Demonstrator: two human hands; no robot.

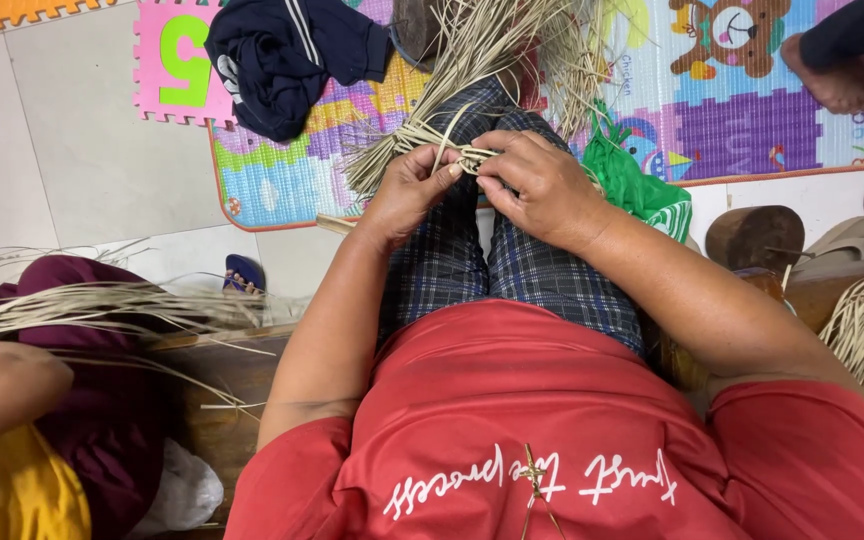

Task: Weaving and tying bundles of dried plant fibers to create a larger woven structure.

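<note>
My left hand [410, 190] and my right hand [540, 185] meet above my knees, both pinching a narrow woven band of pale dry straw strips [469, 156]. Loose ends of the strips [392, 155] fan out to the left and up toward a larger straw bundle [512, 45] lying past my legs. I sit in checked blue trousers [512, 270] and a red shirt [552, 440]. The exact weave under my fingertips is hidden.
A colourful foam play mat [732, 110] covers the floor ahead, with a dark blue garment [287, 55] and a green bag [637, 185] on it. Another person's arm [2, 385] and straw [102, 305] are at left; a bare foot [837, 80] at top right. Sandals [782, 240] lie right.
</note>
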